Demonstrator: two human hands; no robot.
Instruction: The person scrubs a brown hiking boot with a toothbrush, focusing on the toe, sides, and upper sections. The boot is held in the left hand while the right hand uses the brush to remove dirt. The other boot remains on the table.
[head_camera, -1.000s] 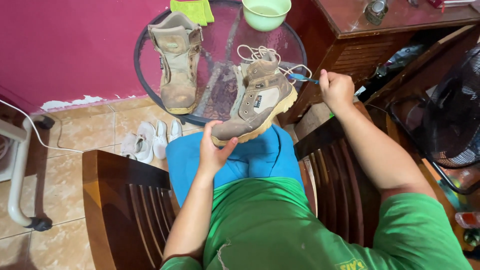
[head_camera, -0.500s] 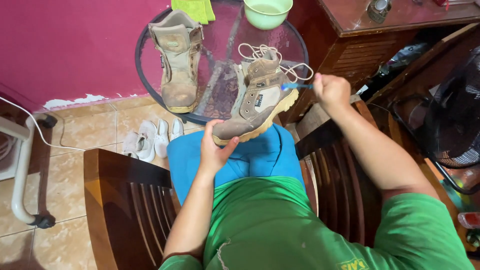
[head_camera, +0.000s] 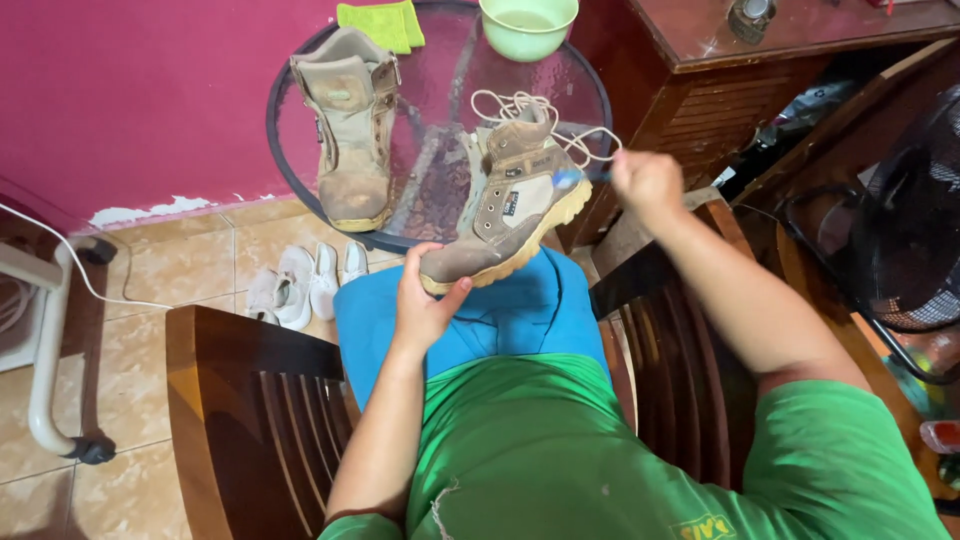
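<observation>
A worn tan boot (head_camera: 505, 210) with loose white laces rests tilted on my blue-clad knee. My left hand (head_camera: 422, 300) grips its toe from underneath. My right hand (head_camera: 648, 185) is closed on a small blue-headed brush (head_camera: 572, 179), whose head touches the boot's heel side. The brush is blurred. A second tan boot (head_camera: 350, 135) stands upright on the round glass table (head_camera: 440, 60) beyond my knees.
A pale green bowl (head_camera: 528, 22) and a green cloth (head_camera: 380, 24) sit at the table's far edge. White shoes (head_camera: 300, 285) lie on the tiled floor. Dark wooden chair arms (head_camera: 240, 400) flank me. A wooden cabinet (head_camera: 760, 60) and a black fan (head_camera: 910, 220) stand at right.
My right hand has brought the brush leftward and down against the boot's heel side. The left hand keeps its hold on the toe.
</observation>
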